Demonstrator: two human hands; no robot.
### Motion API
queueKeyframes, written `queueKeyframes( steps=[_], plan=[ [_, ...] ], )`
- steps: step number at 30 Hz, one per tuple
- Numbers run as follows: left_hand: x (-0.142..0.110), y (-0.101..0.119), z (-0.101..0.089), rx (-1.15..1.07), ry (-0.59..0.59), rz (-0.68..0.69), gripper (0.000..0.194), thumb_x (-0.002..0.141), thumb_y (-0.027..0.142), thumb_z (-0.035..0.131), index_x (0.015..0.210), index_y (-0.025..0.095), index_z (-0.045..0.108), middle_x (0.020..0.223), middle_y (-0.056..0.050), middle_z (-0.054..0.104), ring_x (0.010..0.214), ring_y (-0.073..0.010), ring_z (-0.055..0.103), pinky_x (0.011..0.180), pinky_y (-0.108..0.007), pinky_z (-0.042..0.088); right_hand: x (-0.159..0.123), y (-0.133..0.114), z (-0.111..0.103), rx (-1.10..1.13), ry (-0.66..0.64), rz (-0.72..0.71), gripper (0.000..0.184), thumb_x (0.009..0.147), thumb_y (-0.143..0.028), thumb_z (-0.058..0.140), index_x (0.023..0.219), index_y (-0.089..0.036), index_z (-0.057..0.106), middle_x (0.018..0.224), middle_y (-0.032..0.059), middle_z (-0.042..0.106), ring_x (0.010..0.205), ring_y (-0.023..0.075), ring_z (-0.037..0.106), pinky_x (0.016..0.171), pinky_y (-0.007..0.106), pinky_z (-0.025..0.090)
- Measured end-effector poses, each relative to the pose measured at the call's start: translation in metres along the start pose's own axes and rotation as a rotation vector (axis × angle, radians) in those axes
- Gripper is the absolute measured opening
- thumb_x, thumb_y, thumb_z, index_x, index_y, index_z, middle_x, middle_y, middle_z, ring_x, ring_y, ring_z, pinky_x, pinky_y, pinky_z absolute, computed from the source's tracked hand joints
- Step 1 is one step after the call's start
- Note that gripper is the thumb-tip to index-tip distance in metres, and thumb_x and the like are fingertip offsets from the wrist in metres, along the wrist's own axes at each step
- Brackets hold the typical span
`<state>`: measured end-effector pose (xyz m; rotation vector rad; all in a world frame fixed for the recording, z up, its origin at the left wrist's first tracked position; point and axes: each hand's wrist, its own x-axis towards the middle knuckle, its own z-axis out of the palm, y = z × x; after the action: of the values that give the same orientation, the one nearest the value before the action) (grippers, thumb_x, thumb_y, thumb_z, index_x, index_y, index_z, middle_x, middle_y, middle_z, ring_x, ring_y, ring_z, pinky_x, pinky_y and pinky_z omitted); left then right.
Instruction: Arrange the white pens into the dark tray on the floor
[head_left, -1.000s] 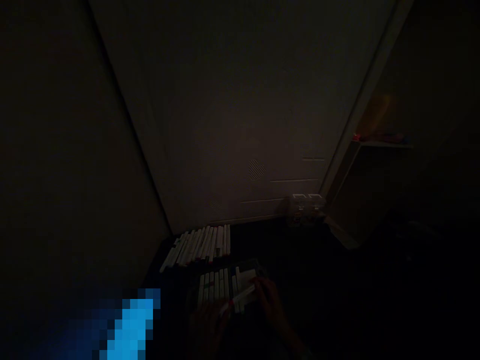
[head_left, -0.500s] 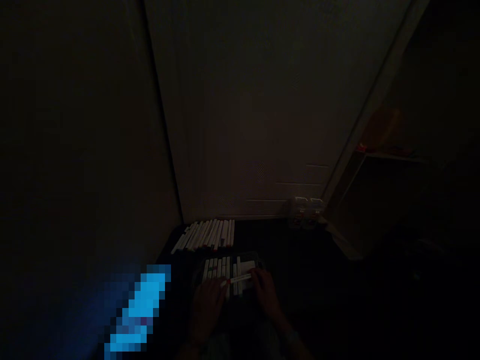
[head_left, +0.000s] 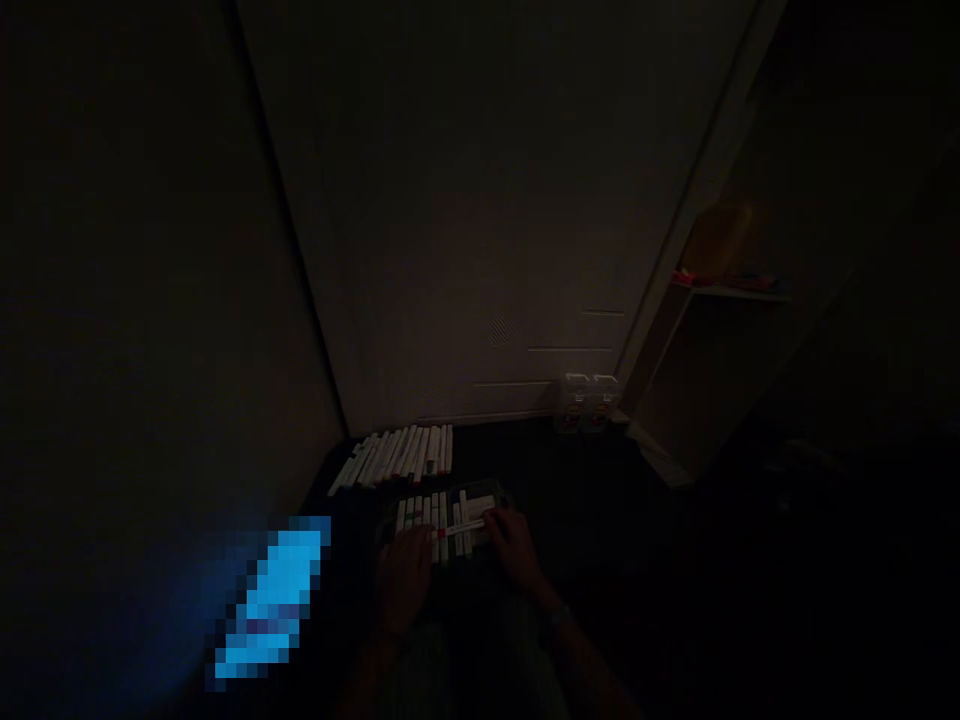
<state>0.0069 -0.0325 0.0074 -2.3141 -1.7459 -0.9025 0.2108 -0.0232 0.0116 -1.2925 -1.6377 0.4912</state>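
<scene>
1. Head view: my right hand (head_left: 512, 540) has its grip closed on one end of a slim white marker (head_left: 463, 528), which lies almost level, with a red band near its left end.
2. My left hand (head_left: 406, 572) sits at that banded end, fingers bent; whether this grip pinches the marker or only touches it, I cannot tell (the light is very poor).
3. The marker is above a dark case (head_left: 502, 487), between its left and right edges.
4. In the case, white markers (head_left: 422, 508) stand side by side toward the left edge, with a few more right of the middle and a pale patch toward the far right corner.
5. Along the far edge of the bench (head_left: 510, 450), near its far left corner, lies a slanting row of markers (head_left: 394, 455).
6. Two clear containers (head_left: 586, 405) stand side by side near the bench's far right corner, close to the wall (head_left: 450, 250).
</scene>
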Motion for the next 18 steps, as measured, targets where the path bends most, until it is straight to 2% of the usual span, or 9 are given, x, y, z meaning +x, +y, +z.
queueKeyframes(
  steps=[4,10,16,18],
  plan=[
    [0.0,-0.005,0.003,-0.024,0.007,0.007,0.034,0.089,0.027,0.029,0.105,0.017,0.057,0.109,-0.006,0.062,0.103,-0.0184,0.054,0.086,-0.034,0.039,0.0,0.003,0.002,-0.014,0.019,0.004,0.035,0.089,-0.045,0.04,0.098,-0.022,0.064,0.093,0.0049,0.063,0.09,0.0163,0.054,0.083,0.028,0.039],
    [-0.003,-0.022,0.019,-0.034,0.037,-0.014,0.033,0.087,0.028,0.032,0.103,0.018,0.059,0.107,-0.005,0.064,0.103,-0.0181,0.055,0.085,-0.033,0.041,0.0,0.004,0.007,-0.006,0.039,-0.01,0.032,0.088,-0.043,0.042,0.096,-0.022,0.064,0.091,0.0044,0.064,0.09,0.0159,0.055,0.083,0.028,0.039],
    [-0.004,-0.037,0.027,-0.05,0.049,-0.008,0.031,0.084,0.03,0.035,0.1,0.024,0.061,0.104,-0.002,0.066,0.097,-0.0182,0.06,0.08,-0.033,0.047,-0.003,0.009,0.014,0.018,0.055,0.0,0.025,0.088,-0.039,0.044,0.098,-0.026,0.063,0.095,0.0036,0.063,0.091,0.0166,0.055,0.084,0.029,0.04],
    [-0.006,-0.043,0.03,-0.078,0.062,0.04,0.031,0.083,0.027,0.034,0.096,0.026,0.063,0.1,-0.001,0.068,0.094,-0.0181,0.061,0.076,-0.033,0.048,-0.003,0.013,0.018,0.016,0.084,0.012,0.025,0.088,-0.039,0.044,0.098,-0.026,0.063,0.094,0.0041,0.063,0.09,0.0169,0.056,0.081,0.028,0.042]
  ],
)
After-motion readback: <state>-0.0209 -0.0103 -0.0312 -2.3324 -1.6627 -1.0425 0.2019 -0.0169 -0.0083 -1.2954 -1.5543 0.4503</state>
